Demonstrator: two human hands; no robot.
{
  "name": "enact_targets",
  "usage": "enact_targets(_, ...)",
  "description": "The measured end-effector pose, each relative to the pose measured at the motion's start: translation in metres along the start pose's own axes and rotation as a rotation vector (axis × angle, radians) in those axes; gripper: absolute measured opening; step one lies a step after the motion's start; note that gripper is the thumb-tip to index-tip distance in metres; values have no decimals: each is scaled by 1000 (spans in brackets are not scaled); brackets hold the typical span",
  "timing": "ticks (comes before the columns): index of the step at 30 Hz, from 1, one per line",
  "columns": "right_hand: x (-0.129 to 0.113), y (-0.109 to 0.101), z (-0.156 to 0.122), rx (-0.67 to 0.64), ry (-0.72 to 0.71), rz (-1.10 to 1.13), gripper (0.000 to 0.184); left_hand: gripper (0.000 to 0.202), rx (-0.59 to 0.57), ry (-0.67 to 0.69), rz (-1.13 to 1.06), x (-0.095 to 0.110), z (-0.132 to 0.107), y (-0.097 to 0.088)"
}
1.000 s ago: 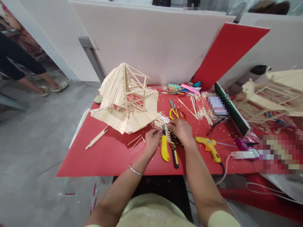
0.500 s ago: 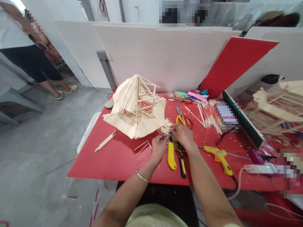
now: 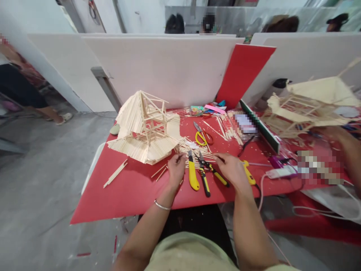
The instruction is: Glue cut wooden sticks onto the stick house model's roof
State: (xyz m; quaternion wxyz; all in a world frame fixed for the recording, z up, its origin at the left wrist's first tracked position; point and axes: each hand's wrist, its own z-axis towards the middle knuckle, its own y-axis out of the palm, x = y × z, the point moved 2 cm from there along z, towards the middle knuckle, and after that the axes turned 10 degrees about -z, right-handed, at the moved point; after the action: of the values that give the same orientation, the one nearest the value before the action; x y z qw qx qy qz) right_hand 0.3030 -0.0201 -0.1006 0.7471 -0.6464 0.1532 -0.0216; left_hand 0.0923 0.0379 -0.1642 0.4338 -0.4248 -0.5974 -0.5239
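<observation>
My left hand (image 3: 176, 168) is closed in a pinch just left of a yellow utility knife (image 3: 193, 174); what its fingertips hold, if anything, is too small to make out. My right hand (image 3: 233, 168) is bent with thumb and fingers pinched by the right ends of a pile of thin wooden sticks (image 3: 182, 144); I cannot make out anything in its grip. Between the hands lies a pair of black-and-yellow cutters (image 3: 205, 178) with its handles spread. Left of the pile stands a small pavilion model (image 3: 129, 116) of sticks, its roof partly covered.
Scissors (image 3: 200, 138) with yellow and red handles lie beyond the pile. A yellow glue gun (image 3: 249, 174) rests behind my right wrist. Loose sticks (image 3: 115, 174) lie on the red tabletop (image 3: 113, 203). Another person's arm (image 3: 342, 141) reaches in beside a second stick model (image 3: 299, 111).
My right hand has moved right, away from my left hand and the knife, uncovering the cutters and more of the stick pile. The view has turned right.
</observation>
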Motion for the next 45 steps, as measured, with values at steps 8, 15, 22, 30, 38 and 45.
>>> enact_targets(8,43,-14,-28,34,131,-73,31,23,-91,217,209,14,-22,-14)
enact_targets(15,-20,2,-21,-62,-169,120,31,21,-28,355,807,48,-48,-106)
enact_targets(22,-117,13,-39,-194,-492,209,30,27,423,278,1309,88,-24,-232)
enact_targets(30,-187,28,-68,-321,-735,147,32,24,282,332,1399,81,1,-267)
enact_targets(38,-215,30,-79,-368,-775,113,31,22,227,373,1351,66,0,-272)
enact_targets(45,-214,21,-84,-329,-747,97,30,16,295,539,1109,69,-17,-269)
